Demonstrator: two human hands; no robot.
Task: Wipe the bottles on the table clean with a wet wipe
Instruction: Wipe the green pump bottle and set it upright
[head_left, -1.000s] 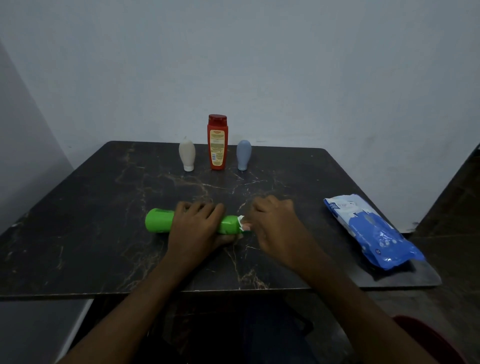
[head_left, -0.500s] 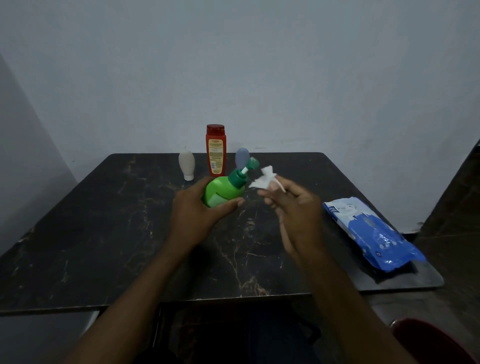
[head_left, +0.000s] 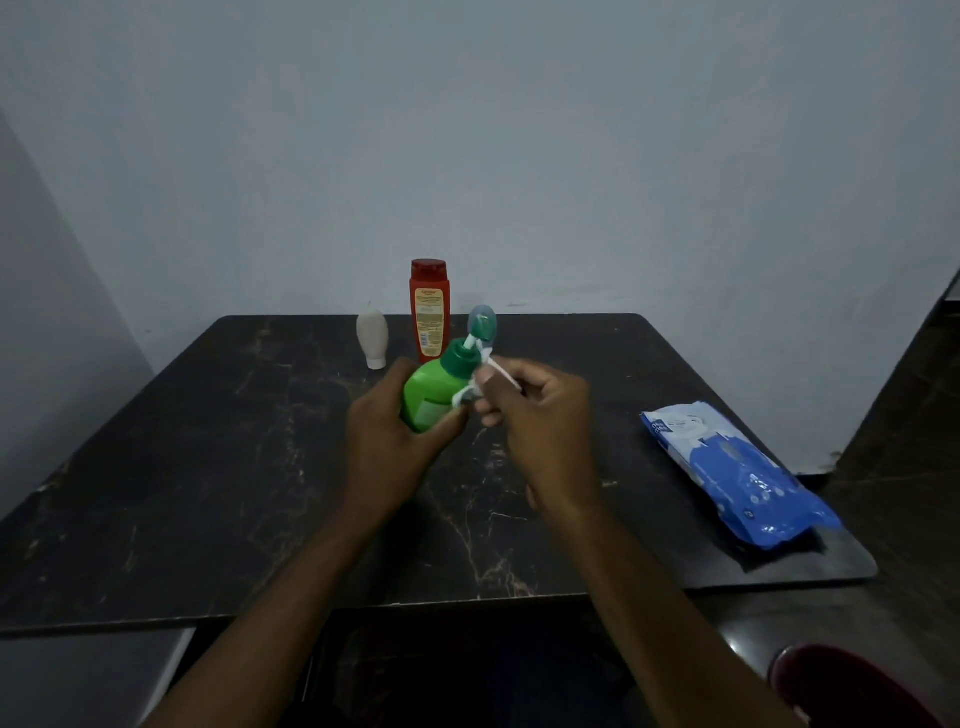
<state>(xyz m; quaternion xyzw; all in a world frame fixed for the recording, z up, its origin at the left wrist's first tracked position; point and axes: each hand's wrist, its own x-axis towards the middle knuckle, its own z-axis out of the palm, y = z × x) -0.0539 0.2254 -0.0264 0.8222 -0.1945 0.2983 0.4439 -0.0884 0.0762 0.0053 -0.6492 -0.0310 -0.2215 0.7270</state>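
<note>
left hand (head_left: 387, 441) grips green pump bottle (head_left: 434, 397), tilted above table (head_left: 208, 467) | right hand (head_left: 540, 421) pinches wet wipe (head_left: 485, 376) against bottle's neck

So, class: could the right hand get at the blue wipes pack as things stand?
Probably yes: the blue wipes pack lies on the table out to the side of the right hand, nothing between them, though that hand pinches a wet wipe.

l hand (head_left: 387, 441), r hand (head_left: 540, 421) up, both gripping.
</note>
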